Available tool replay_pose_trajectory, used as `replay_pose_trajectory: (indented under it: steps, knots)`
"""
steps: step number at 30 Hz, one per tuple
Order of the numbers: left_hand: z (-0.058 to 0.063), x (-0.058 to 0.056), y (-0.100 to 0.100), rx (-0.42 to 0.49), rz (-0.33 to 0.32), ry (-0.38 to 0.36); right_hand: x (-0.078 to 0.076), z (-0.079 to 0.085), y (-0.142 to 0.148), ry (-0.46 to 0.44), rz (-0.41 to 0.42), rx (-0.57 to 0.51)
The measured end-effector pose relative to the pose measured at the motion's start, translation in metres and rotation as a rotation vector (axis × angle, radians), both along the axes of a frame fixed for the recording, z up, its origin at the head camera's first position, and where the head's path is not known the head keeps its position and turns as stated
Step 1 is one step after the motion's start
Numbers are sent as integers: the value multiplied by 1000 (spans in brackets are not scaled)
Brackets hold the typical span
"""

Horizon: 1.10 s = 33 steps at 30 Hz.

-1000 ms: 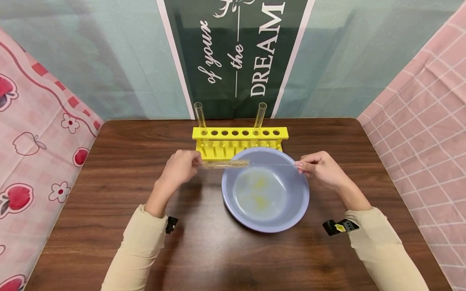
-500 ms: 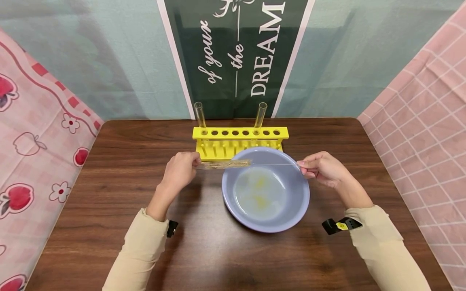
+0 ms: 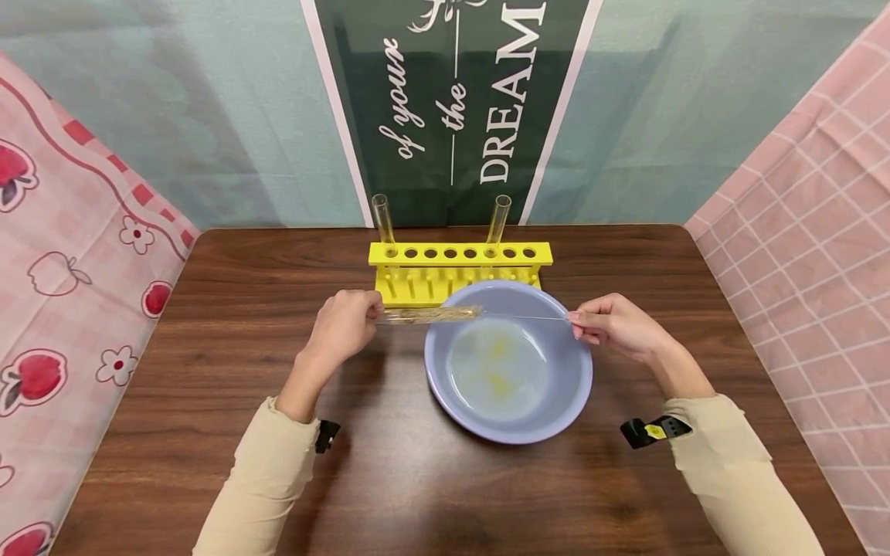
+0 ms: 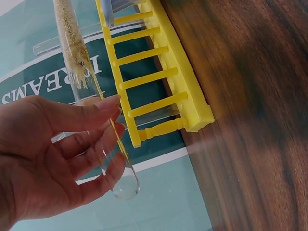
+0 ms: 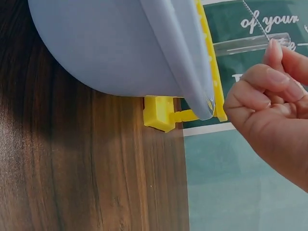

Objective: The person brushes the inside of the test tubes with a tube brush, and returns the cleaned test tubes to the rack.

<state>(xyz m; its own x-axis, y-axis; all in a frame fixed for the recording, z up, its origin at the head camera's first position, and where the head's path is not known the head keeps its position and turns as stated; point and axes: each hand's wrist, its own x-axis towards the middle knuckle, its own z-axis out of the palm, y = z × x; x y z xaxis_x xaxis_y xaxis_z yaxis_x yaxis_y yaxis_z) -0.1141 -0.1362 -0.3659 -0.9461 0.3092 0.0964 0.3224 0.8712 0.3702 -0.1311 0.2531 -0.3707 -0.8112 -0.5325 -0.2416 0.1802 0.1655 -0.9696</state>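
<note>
My left hand (image 3: 342,326) grips a clear glass test tube (image 4: 126,186) near its rounded bottom, thumb on one side and fingers on the other. The tube lies nearly level, its mouth end over the basin. Inside it is a test tube brush (image 3: 457,313) with pale tan bristles, its tip end running down between my left fingers. At the other end my right hand (image 3: 617,327) pinches the brush's thin twisted wire handle (image 5: 258,23) between thumb and fingertips, above the basin's right rim. Below both is a lavender basin (image 3: 511,434) holding cloudy water with yellowish patches.
A yellow test tube rack (image 3: 450,253) stands behind the basin, partly hidden by it. Two glass test tubes stand upright in it, one at the left end (image 3: 382,220) and one right of centre (image 3: 497,220). The brown wooden table (image 3: 445,502) meets a hanging cloth behind.
The right hand has shifted slightly outward, and its lower fingers spread and then drew in again. The bristles in the tube look slightly rearranged. The left hand stays nearly in place.
</note>
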Motion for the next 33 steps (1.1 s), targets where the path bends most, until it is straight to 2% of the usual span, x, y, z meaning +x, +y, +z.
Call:
replay_pose_trajectory:
  steps: [7,11,16,18,22,25,29,33]
  knots:
    - [0,1,-1,-7,8,-16,-1,3,-2,40,13,14]
    - [1,2,-1,-8,-1,-20,-2,4,-2,84,30,98]
    - [3,2,-2,7,-20,-41,-2,5,-5,304,28,306]
    - [4,2,-3,24,-24,-83,0,7,-8,391,16,352]
    - [8,0,-6,55,-19,-187,5,15,-14,499,9,313]
    - [11,-2,-7,74,-13,-240,9,16,-17,627,7,280]
    - [14,-4,-9,101,-8,-292,8,3,-12,799,-18,296]
    - [15,-5,-10,111,-8,-342,5,-9,-7,890,-33,315]
